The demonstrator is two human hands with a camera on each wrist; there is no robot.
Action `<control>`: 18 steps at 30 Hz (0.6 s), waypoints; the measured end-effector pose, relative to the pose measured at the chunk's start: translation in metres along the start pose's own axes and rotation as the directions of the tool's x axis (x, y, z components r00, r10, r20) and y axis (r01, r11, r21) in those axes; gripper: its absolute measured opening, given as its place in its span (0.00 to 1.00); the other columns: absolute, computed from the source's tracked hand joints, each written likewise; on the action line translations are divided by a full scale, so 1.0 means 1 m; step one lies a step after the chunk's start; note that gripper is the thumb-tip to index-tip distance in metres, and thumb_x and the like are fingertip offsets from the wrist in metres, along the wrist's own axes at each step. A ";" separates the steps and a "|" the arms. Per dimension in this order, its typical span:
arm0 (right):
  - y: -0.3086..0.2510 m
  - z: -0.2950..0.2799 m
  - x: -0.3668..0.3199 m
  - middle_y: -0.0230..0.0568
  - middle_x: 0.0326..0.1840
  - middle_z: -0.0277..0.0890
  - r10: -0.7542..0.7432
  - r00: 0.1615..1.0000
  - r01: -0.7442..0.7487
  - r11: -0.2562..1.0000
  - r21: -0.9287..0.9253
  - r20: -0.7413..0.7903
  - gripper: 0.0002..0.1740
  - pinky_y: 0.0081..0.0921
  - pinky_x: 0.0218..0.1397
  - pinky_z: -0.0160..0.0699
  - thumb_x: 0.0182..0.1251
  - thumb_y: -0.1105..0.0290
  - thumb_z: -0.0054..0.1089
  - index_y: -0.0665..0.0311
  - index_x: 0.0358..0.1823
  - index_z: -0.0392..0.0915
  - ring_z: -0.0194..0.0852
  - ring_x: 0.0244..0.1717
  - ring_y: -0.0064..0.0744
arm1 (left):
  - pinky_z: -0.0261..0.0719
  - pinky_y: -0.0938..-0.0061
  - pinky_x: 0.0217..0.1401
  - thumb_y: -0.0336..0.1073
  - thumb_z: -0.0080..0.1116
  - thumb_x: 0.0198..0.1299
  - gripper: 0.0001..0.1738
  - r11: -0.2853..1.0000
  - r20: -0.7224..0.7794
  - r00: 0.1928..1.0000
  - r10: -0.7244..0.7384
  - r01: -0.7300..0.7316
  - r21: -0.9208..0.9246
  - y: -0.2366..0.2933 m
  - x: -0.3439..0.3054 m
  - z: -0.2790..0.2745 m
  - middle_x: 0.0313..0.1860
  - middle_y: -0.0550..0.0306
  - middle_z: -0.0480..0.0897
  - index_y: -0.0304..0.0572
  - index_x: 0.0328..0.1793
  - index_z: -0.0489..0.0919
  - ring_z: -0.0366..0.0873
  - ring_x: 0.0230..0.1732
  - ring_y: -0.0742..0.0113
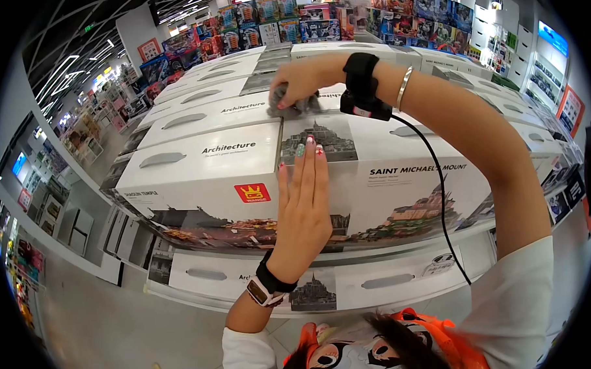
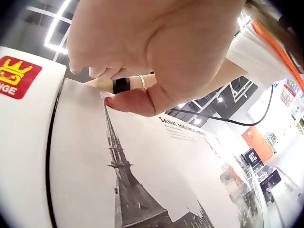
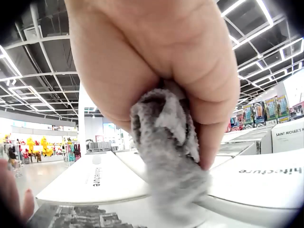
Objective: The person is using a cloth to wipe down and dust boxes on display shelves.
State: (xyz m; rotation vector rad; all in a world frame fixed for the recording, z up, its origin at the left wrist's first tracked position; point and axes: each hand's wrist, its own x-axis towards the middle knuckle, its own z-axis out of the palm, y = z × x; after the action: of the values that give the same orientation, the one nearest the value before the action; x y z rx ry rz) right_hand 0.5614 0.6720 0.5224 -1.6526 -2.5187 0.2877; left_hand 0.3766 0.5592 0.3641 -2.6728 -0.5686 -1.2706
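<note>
Spreading across the middle of the head view, a stack of white boxes carries the work; at its front, the Saint Michael's Mount box sits just beside the Shaolin Temple box. Upon the first of these lies the left hand, fingers straight and near together, tips on the top's photo panel. Farther back, the right hand bends its fingers round a grey fluffy cloth, bunched in its grip and hanging down over the box tops. Smaller still are the left wrist's watch and the right arm's slim bangle.
</note>
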 end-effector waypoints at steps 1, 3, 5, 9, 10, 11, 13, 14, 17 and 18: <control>0.004 0.003 0.013 0.44 0.28 0.82 -0.033 0.995 0.038 0.998 0.055 -0.089 0.16 0.33 0.32 0.77 0.52 0.59 0.64 0.64 0.37 0.84 0.81 0.29 0.37 | 0.41 0.43 0.76 0.19 0.48 0.42 0.47 1.000 -0.004 1.000 0.001 -0.001 0.021 0.000 -0.001 -0.005 0.76 0.33 0.51 0.23 0.75 0.49 0.50 0.76 0.40; 0.016 0.018 0.046 0.44 0.30 0.83 -0.148 0.940 0.114 0.986 -0.124 -0.308 0.14 0.33 0.32 0.79 0.54 0.62 0.62 0.63 0.37 0.84 0.82 0.29 0.40 | 0.40 0.42 0.76 0.19 0.48 0.42 0.47 0.991 -0.041 0.997 -0.072 0.076 0.107 -0.002 0.001 -0.015 0.76 0.32 0.51 0.23 0.75 0.49 0.50 0.76 0.40; -0.009 0.025 0.053 0.46 0.43 0.83 -0.052 0.965 0.009 0.986 -0.166 -0.256 0.18 0.36 0.46 0.79 0.54 0.66 0.66 0.58 0.49 0.82 0.81 0.44 0.46 | 0.40 0.42 0.76 0.20 0.48 0.42 0.47 0.970 -0.089 0.987 -0.135 0.150 0.190 -0.007 -0.001 -0.022 0.76 0.32 0.51 0.23 0.75 0.48 0.49 0.77 0.40; -0.011 0.041 0.056 0.47 0.49 0.81 -0.220 0.967 0.185 0.953 -0.239 -0.130 0.20 0.38 0.52 0.76 0.54 0.64 0.67 0.56 0.50 0.82 0.78 0.49 0.48 | 0.44 0.42 0.75 0.24 0.47 0.50 0.39 0.904 -0.068 0.968 -0.242 0.250 0.347 -0.024 -0.014 -0.030 0.72 0.34 0.59 0.24 0.73 0.56 0.55 0.75 0.43; -0.016 0.029 0.051 0.47 0.50 0.80 -0.158 0.986 0.142 0.959 -0.246 -0.044 0.20 0.38 0.53 0.75 0.54 0.64 0.67 0.55 0.50 0.82 0.78 0.49 0.48 | 0.44 0.42 0.75 0.24 0.47 0.50 0.39 0.902 -0.020 0.970 -0.243 0.233 0.362 -0.028 -0.018 -0.031 0.72 0.35 0.60 0.25 0.73 0.56 0.55 0.75 0.44; -0.020 0.021 0.043 0.47 0.50 0.80 -0.104 0.995 0.101 0.960 -0.262 0.004 0.21 0.37 0.52 0.75 0.54 0.64 0.67 0.54 0.51 0.83 0.78 0.48 0.47 | 0.42 0.42 0.75 0.21 0.48 0.47 0.41 0.914 -0.036 0.974 -0.226 0.224 0.338 -0.031 -0.020 -0.032 0.71 0.38 0.61 0.27 0.73 0.55 0.54 0.75 0.46; -0.008 0.014 0.038 0.46 0.44 0.82 -0.122 0.992 0.126 0.941 -0.314 0.031 0.21 0.36 0.46 0.76 0.52 0.64 0.68 0.55 0.50 0.83 0.79 0.42 0.45 | 0.42 0.40 0.75 0.21 0.48 0.48 0.41 0.907 -0.031 0.975 -0.222 0.218 0.360 -0.032 -0.021 -0.036 0.71 0.39 0.61 0.28 0.74 0.55 0.55 0.75 0.48; 0.001 0.015 0.037 0.46 0.41 0.83 -0.155 0.988 0.148 0.927 -0.345 0.006 0.21 0.36 0.43 0.76 0.52 0.64 0.68 0.57 0.49 0.83 0.79 0.39 0.44 | 0.41 0.38 0.74 0.21 0.48 0.48 0.41 0.902 -0.016 0.978 -0.208 0.198 0.383 -0.033 -0.021 -0.037 0.71 0.40 0.62 0.29 0.74 0.56 0.55 0.75 0.50; -0.014 0.007 0.021 0.46 0.37 0.84 -0.004 0.996 0.034 0.935 -0.354 0.087 0.20 0.34 0.40 0.77 0.49 0.67 0.67 0.62 0.46 0.84 0.80 0.36 0.43 | 0.37 0.36 0.74 0.22 0.49 0.48 0.41 0.916 -0.030 0.983 -0.179 0.178 0.360 -0.038 -0.022 -0.038 0.72 0.41 0.61 0.30 0.73 0.56 0.55 0.75 0.52; -0.002 0.011 0.023 0.46 0.36 0.84 -0.050 0.997 0.066 0.927 -0.370 0.051 0.20 0.36 0.39 0.76 0.49 0.59 0.70 0.62 0.42 0.83 0.81 0.36 0.43 | 0.36 0.36 0.74 0.22 0.49 0.47 0.41 0.920 -0.035 0.987 -0.155 0.157 0.359 -0.039 -0.025 -0.039 0.72 0.41 0.60 0.30 0.73 0.56 0.55 0.75 0.52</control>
State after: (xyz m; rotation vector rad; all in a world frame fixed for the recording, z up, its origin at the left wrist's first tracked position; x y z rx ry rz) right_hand 0.5481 0.6910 0.5121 -1.6981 -2.7811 -0.1792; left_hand 0.3194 0.5775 0.3681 -2.3557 -0.9315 -1.0815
